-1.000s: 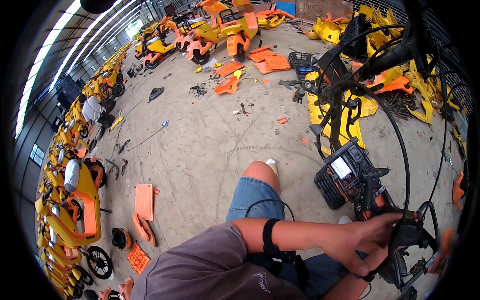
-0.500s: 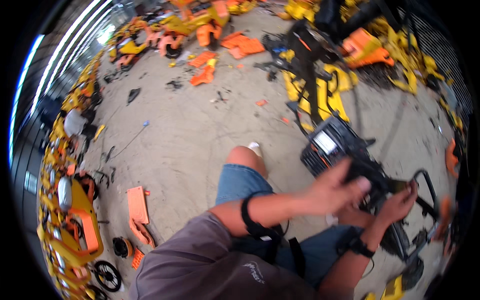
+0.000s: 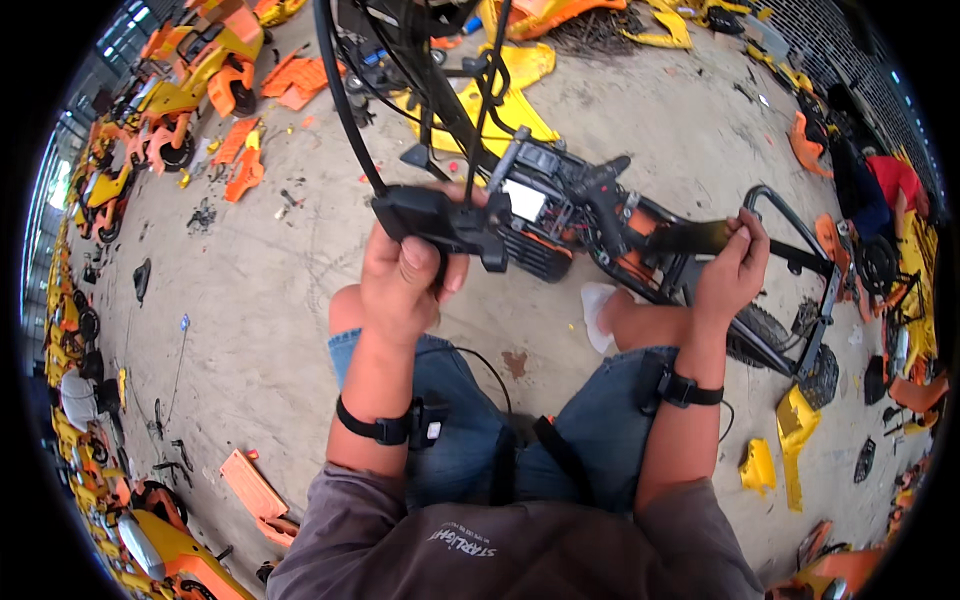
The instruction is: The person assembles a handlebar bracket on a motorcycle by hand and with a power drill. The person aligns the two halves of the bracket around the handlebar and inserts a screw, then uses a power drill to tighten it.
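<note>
My left hand (image 3: 405, 275) grips a flat black part (image 3: 435, 220) attached to the black cables and tubes (image 3: 345, 100) rising to the top of the view. My right hand (image 3: 732, 268) is closed on a dark strip (image 3: 690, 238) at the rear of a stripped black and orange scooter frame (image 3: 590, 225) that lies across the concrete floor in front of my knees. Both wrists wear black straps, and a thin black wire runs over my denim shorts.
Yellow and orange body panels (image 3: 235, 165) lie scattered over the concrete floor. Rows of yellow and orange scooters (image 3: 75, 330) line the left edge. Yellow fragments (image 3: 795, 435) lie at my right. Another person in red (image 3: 895, 180) sits at the far right.
My view has swung down and right onto the scooter frame. My left hand rose from the frame and took hold of the black part; my right hand shifted along the frame's rear.
</note>
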A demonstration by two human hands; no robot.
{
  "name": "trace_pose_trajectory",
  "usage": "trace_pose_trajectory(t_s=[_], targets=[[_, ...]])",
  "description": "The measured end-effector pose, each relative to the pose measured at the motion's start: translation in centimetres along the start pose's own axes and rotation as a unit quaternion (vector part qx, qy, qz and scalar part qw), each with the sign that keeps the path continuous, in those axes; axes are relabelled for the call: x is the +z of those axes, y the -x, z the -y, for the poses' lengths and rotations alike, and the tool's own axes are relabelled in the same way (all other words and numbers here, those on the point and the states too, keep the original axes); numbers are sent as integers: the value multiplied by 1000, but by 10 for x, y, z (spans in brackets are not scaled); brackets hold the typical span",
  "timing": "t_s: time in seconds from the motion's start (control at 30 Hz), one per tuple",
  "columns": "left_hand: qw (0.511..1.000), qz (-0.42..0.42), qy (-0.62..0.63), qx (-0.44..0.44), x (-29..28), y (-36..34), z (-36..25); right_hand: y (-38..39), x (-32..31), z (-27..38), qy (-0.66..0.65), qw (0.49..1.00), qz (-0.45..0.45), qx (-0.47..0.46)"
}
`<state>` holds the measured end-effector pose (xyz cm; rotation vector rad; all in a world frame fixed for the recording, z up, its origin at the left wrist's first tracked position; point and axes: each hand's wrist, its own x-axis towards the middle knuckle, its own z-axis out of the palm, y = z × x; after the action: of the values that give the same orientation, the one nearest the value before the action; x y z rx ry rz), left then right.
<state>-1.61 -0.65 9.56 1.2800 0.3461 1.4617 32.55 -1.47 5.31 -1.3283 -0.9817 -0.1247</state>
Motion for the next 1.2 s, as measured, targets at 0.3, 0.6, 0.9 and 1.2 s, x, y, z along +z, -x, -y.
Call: trace_pose_trajectory(t_s=[0.3,0.6,0.9,1.2], targets=[[999,17,-1,-35,-16,-7,-4,1,2,4,-30,999,13,11],[998,32,-5,-46,-45,-15,-7,-3,6,-5,-7,1000,1,11],[976,205,4,-76,-73,-35,-10,3,15,-6,69,997,-2,-26],[959,262,-56,-89,-71,-39,-13,3,19,-8,65,997,-1,-45]])
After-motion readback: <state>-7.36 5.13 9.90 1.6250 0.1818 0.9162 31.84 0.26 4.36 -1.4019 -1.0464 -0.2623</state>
